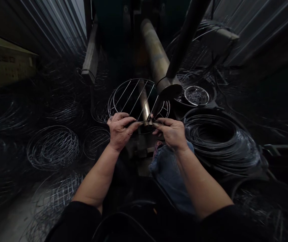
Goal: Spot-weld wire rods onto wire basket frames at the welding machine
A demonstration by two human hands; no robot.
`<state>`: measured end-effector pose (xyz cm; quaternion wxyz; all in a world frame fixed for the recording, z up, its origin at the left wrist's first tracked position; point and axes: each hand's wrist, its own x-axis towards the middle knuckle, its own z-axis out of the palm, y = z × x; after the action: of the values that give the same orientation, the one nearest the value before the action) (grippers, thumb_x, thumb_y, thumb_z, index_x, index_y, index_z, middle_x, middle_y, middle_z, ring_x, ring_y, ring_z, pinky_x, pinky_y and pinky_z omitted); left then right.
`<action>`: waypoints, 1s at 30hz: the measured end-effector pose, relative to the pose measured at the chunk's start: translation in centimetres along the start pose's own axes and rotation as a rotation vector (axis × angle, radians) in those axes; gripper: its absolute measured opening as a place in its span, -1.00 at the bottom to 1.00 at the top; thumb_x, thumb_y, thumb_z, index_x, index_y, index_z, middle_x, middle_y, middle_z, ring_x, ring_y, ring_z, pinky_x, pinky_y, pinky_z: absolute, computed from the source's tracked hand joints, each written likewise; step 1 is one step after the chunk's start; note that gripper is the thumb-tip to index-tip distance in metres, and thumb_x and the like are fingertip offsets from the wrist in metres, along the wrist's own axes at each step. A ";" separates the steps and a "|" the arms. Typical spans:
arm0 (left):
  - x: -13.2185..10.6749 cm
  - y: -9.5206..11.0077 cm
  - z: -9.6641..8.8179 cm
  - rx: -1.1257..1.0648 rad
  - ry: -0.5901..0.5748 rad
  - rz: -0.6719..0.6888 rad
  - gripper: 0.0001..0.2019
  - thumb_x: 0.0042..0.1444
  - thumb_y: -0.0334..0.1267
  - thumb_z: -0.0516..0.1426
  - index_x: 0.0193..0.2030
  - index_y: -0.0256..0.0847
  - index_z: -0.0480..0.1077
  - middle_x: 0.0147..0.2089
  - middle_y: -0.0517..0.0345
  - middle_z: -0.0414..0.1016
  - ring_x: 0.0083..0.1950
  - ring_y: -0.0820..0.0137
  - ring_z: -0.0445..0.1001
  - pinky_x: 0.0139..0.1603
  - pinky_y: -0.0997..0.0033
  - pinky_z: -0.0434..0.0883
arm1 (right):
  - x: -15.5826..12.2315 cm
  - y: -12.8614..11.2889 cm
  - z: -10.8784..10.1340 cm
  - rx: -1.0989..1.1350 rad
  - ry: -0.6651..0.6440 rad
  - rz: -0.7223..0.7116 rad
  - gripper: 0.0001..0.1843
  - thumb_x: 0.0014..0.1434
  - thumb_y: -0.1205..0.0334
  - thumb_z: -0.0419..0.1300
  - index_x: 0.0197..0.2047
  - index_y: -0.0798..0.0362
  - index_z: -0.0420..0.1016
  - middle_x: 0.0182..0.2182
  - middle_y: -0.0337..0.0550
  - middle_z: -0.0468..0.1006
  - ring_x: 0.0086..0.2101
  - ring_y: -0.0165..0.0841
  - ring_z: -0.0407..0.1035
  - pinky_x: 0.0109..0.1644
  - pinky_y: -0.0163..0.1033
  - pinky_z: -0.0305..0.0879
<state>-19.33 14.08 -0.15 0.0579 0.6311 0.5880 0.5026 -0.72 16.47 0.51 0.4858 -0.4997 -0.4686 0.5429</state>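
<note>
**Both hands on the wire rack, at the machine tip**

Nearest you: blue cloth [167, 169] sits just below your right wrist.

Your left hand [120, 129] is closed on the near rim of the wire rack [133, 97], with thumb and fingers pinching the wire. Your right hand [171, 132] pinches the same rim further right. The rack is round with straight cross bars. It is held up and tilted toward you, centre frame.

A dark arm [181, 43] slants down from above, and its tip meets the rim just beside your right fingertips. There is a small bright spot at that point.

A thick coil of black wire [216, 137] lies right of your right hand. Stacked racks [53, 148] lie on the floor on your left.

Behind the rack a brass tube [155, 55] runs away from you. A small round rack [196, 95] lies to the right of the arm's tip. A cardboard box [5, 64] sits far left.
</note>
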 end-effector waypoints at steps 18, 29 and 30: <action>-0.4 0.5 -0.1 0.013 0.021 -0.004 -0.79 -0.08 -0.01 0.32 -0.40 -0.09 0.57 -0.20 0.09 0.47 -0.06 0.27 0.40 0.01 0.21 0.34 | 0.1 -0.1 -0.1 0.071 -0.047 0.013 -0.72 -0.24 0.13 0.41 -0.46 0.14 0.58 -0.62 -0.22 0.51 -0.66 -0.43 0.38 -0.61 -0.38 0.22; 3.7 -5.4 -2.6 -0.178 -0.107 -0.069 -0.56 -0.19 0.05 0.35 -0.18 -0.12 0.55 0.04 0.04 0.41 0.11 0.23 0.36 0.18 0.22 0.28 | -5.4 0.0 -3.5 -0.341 -0.058 -0.041 -0.70 -0.09 0.06 0.35 -0.31 0.07 0.66 -0.57 -0.21 0.54 -0.68 -0.47 0.25 -0.60 -0.31 0.22; 3.8 -5.8 -2.7 -0.240 -0.158 -0.088 -0.56 -0.23 0.02 0.37 -0.20 -0.14 0.55 -0.04 0.05 0.45 0.02 0.27 0.41 0.10 0.26 0.34 | -5.7 0.2 -4.0 -0.389 -0.095 -0.061 -0.72 -0.06 0.05 0.33 -0.33 0.06 0.66 -0.53 -0.18 0.57 -0.64 -0.43 0.32 -0.55 -0.29 0.27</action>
<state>-25.93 17.50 -0.57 0.2008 0.6308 0.5443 0.5152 3.43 10.91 0.55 0.3735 -0.5436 -0.6020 0.4501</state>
